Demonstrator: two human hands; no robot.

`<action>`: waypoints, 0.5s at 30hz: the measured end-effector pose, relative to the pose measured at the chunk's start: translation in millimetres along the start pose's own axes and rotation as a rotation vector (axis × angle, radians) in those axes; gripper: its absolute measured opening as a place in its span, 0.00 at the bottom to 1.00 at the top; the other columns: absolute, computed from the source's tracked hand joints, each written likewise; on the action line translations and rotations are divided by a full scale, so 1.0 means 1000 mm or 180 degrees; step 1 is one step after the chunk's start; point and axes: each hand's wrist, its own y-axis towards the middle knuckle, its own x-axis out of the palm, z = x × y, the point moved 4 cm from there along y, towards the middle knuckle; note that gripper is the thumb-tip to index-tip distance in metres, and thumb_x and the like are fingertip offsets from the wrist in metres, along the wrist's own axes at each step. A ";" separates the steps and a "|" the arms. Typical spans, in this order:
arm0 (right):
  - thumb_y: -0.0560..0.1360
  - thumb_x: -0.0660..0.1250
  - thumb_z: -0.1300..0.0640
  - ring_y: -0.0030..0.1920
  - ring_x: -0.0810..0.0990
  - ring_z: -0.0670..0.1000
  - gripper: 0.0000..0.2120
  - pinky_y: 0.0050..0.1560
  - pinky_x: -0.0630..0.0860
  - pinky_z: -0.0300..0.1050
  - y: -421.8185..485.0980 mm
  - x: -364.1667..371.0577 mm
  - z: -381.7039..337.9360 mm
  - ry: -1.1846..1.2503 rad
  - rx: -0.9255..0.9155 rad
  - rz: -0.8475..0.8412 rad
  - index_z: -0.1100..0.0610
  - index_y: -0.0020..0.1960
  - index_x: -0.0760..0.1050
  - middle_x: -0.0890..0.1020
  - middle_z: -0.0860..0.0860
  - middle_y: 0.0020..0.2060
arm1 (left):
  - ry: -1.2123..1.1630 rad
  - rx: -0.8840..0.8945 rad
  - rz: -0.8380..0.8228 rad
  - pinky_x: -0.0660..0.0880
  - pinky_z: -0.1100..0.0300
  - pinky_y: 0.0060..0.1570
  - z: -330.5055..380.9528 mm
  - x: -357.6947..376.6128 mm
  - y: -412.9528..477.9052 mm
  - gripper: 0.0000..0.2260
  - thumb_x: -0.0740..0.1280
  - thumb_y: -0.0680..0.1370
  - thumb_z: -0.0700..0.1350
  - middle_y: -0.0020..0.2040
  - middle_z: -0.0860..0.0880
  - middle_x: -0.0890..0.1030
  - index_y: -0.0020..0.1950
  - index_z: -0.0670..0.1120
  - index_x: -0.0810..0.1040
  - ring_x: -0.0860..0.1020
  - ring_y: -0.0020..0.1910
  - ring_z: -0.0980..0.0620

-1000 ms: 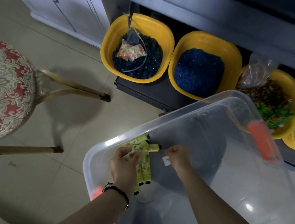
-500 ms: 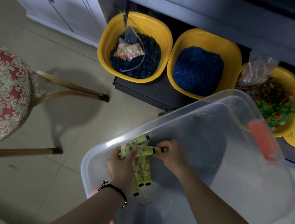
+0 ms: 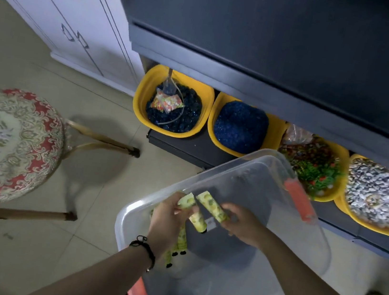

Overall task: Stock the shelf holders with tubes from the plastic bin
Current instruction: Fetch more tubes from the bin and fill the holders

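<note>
Gripping a fistful of yellow-green tubes [image 3: 197, 219] in the left hand [image 3: 166, 218] and pinching one more in the right hand [image 3: 242, 225], a person works above the clear plastic bin [image 3: 311, 251] — an overfull left hand could let tubes slip back in.

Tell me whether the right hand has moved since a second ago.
Yes. The right hand, gripping a tube, has risen from the plastic bin floor towards its rim.
</note>
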 end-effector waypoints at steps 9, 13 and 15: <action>0.75 0.65 0.52 0.33 0.83 0.48 0.09 0.34 0.79 0.42 -0.155 -0.090 -0.142 -0.0703 -0.1069 0.0768 0.46 0.53 0.69 0.79 0.46 0.46 | 0.1449 0.1449 -0.0889 0.73 0.61 0.44 0.188 -0.053 -0.069 0.11 0.63 0.79 0.52 0.45 0.53 0.79 0.55 0.47 0.76 0.75 0.42 0.58; 0.74 0.65 0.56 0.27 0.81 0.49 0.08 0.30 0.76 0.42 -0.231 -0.137 -0.217 -0.0517 -0.1518 0.1010 0.47 0.52 0.72 0.83 0.49 0.46 | 0.1678 0.1985 -0.0794 0.71 0.64 0.47 0.288 -0.085 -0.105 0.09 0.62 0.79 0.51 0.46 0.53 0.79 0.54 0.48 0.76 0.75 0.44 0.57; 0.75 0.66 0.57 0.32 0.83 0.50 0.08 0.37 0.79 0.43 -0.270 -0.157 -0.257 -0.0466 -0.1692 0.1097 0.45 0.48 0.71 0.83 0.50 0.43 | 0.1778 0.2186 -0.0661 0.72 0.63 0.45 0.337 -0.102 -0.127 0.09 0.62 0.79 0.52 0.42 0.54 0.79 0.50 0.48 0.76 0.76 0.40 0.58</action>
